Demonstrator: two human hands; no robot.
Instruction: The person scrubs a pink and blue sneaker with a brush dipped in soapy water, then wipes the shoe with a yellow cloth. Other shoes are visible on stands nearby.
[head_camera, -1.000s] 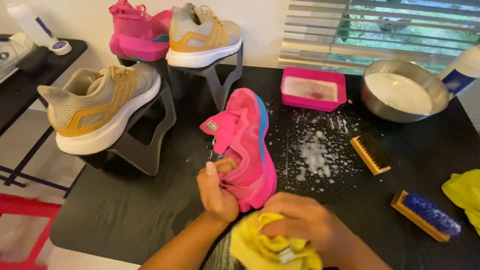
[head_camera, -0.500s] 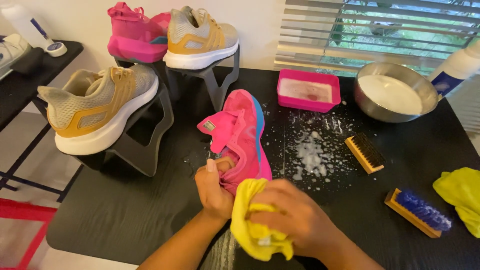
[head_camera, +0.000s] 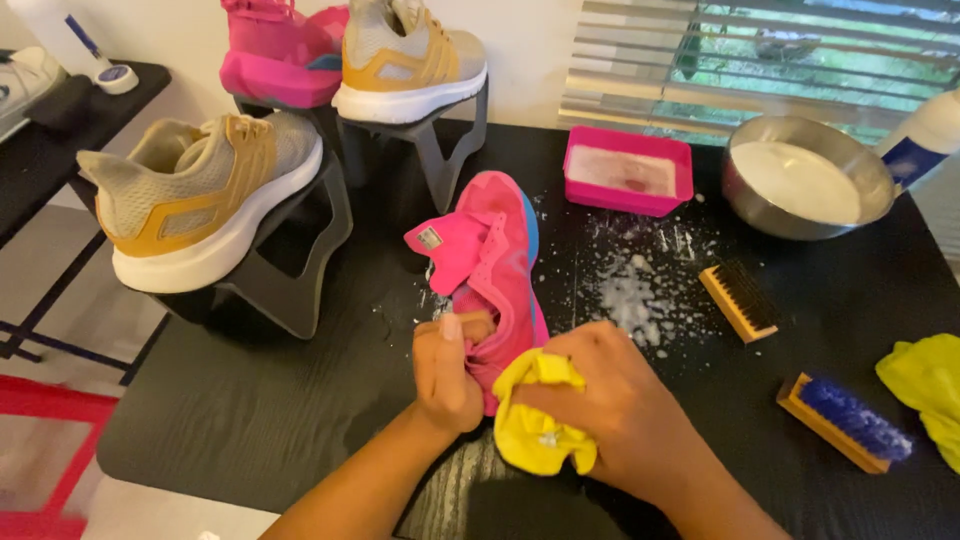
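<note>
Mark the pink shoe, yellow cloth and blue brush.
pink shoe (head_camera: 497, 250): head view, on the upper near the laces.
yellow cloth (head_camera: 538, 430): head view, on the bunched fold below the fingers.
blue brush (head_camera: 852, 418): head view, on the bristles.

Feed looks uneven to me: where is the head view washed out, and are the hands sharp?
Head view: daylight through the window blinds washes out the top right; the steel bowl looks pale; left hand, right hand and pink shoe are reasonably sharp; frame edges bend slightly.
</note>
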